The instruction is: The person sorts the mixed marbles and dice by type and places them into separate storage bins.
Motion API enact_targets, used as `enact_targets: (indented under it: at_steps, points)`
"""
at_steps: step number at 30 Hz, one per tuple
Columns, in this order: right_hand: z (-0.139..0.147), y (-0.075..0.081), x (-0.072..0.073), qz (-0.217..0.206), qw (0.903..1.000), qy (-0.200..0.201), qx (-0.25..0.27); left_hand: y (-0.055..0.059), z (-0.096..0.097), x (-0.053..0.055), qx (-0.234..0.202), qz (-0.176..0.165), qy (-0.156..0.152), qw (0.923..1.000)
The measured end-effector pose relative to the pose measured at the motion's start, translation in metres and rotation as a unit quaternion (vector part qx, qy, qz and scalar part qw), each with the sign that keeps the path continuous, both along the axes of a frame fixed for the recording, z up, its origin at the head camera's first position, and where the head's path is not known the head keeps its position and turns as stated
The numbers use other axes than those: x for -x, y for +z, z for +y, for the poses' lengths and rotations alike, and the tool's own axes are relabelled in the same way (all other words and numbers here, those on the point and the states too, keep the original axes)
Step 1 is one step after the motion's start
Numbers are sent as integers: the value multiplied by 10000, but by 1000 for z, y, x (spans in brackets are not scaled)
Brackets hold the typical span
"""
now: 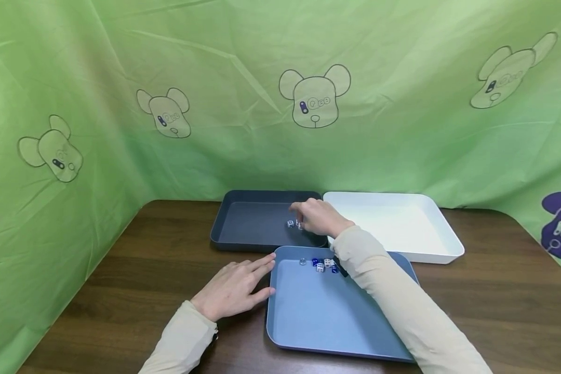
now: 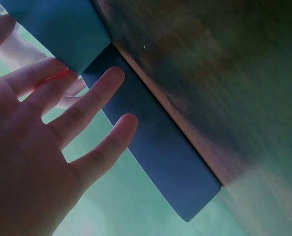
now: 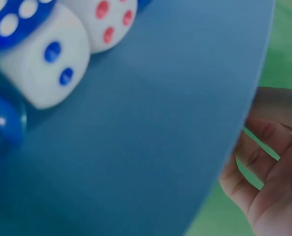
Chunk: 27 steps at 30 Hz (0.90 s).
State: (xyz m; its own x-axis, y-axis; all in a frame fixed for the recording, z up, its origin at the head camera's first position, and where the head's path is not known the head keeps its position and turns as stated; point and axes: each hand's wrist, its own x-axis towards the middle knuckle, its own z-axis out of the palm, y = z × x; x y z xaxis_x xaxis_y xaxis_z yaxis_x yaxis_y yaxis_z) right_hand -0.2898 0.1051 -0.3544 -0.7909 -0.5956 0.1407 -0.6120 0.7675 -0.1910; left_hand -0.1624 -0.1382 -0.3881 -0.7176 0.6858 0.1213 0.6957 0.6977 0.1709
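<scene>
My left hand (image 1: 231,288) lies spread beside the blue tray (image 1: 308,322), its fingertips right at the tray's left rim. In the left wrist view its fingers (image 2: 94,101) are straight and apart. My right hand (image 1: 320,215) reaches over the dark tray (image 1: 257,244) with bent fingers pointing down. White dice (image 1: 290,224) lie in that tray, close by and partly under the fingertips. In the right wrist view the blue tray's edge hides the right fingertips, so I cannot tell whether they pinch a die. Blue and white dice (image 1: 320,267) cluster near the blue tray's back edge.
A white tray (image 1: 392,221) stands at the back right, beside the dark one. A small clear bead-like piece (image 1: 302,262) lies left of the dice in the blue tray. Behind the wooden table (image 1: 135,259) hangs a green printed cloth (image 1: 243,145).
</scene>
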Motion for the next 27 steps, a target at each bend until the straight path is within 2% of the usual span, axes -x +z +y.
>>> enact_targets:
  at_steps: [5,19,27]
  points:
    - [-1,-4,5,-64,9999,-26,118,1,0,0,26,-12,3,10000]
    - [-6,-9,12,-231,9994,-268,31,1,1,-1,60,37,-8,10000]
    - [-8,-13,16,-70,9995,-318,-23,1,0,-1,108,116,-4,9999]
